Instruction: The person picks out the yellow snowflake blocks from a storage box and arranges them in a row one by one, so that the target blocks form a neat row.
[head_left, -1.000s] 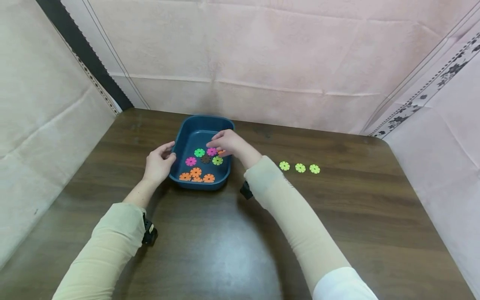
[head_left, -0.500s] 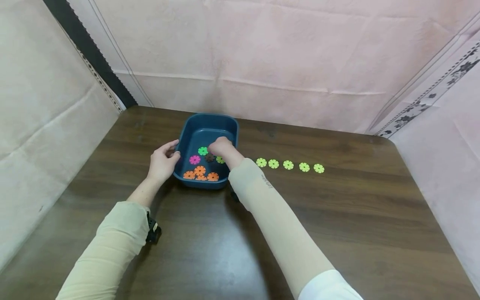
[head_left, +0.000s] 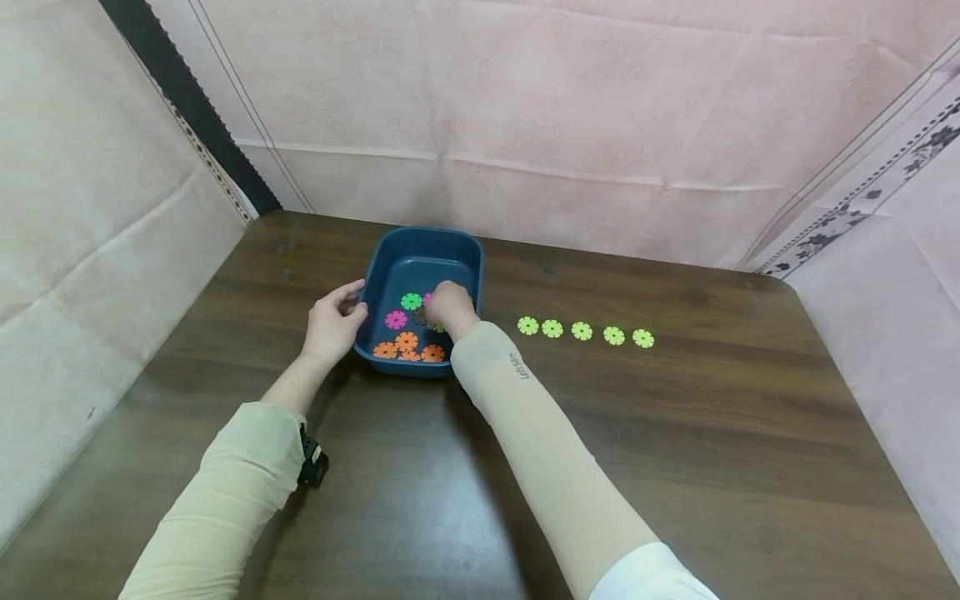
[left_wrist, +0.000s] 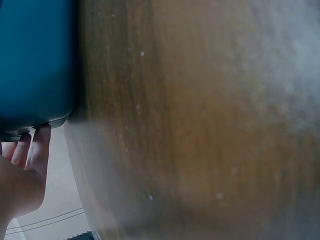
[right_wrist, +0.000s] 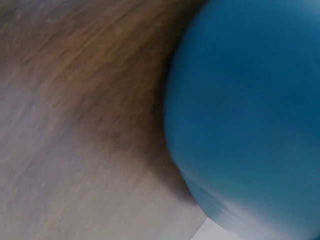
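Observation:
A blue plastic tub [head_left: 417,372] stands on the table with flower-shaped notched discs inside. They include a green disc [head_left: 411,302], a pink disc [head_left: 396,320], a mostly covered dark disc [head_left: 420,317] and several orange discs [head_left: 407,341]. My left hand [head_left: 331,327] touches the tub's left side from outside; fairly straight fingers [left_wrist: 41,145] meet its outer wall in the left wrist view. Inside the tub, at the right, my right hand [head_left: 452,310] reaches down over the discs. Its fingertips are hidden, so whether it holds a disc does not show.
Several yellow-green discs [head_left: 582,331] lie in a row right of the tub on the brown wooden table [head_left: 720,417]. Pale cloth walls [head_left: 555,125] enclose the table's back and sides. The tub's wall [right_wrist: 245,110] fills much of the right wrist view.
My right hand has gone lower into the tub, its fingers now out of sight. The right forearm has shifted left, uncovering more of the yellow-green row. My left hand stays at the tub's side.

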